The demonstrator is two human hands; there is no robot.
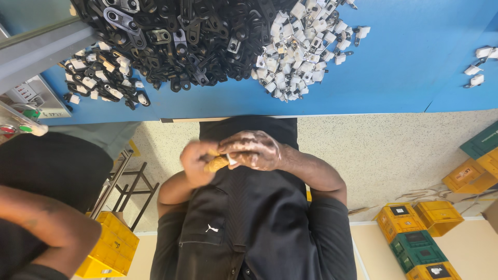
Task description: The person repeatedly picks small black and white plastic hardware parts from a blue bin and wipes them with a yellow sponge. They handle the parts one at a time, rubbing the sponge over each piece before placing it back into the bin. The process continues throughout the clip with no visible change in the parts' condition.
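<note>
Both hands are up against your black shirt, below the near edge of the blue worktop (394,78), well apart from the stock lying on it.

Your left hand (196,163) is clenched around a small tan-orange piece (216,164). Your right hand (252,150) has its fingers curled over the piece's other end, grasping it too. Judged: holding it close to the body braces it for two-handed fiddling.

The piece is rounded, dull orange-tan, mostly hidden by your fingers. A sliver of white shows at its right end; its make is too small to tell.

On the worktop:
- A large heap of black flat eyelet brackets (176,36).
- A heap of small white plastic clips (298,49) touching its right side.
- A smaller mixed black-and-white pile (101,80) to the left.

On the floor: yellow plastic crates (420,218) and green plastic crates (417,249). Another person's forearm (49,223) is at lower left.
</note>
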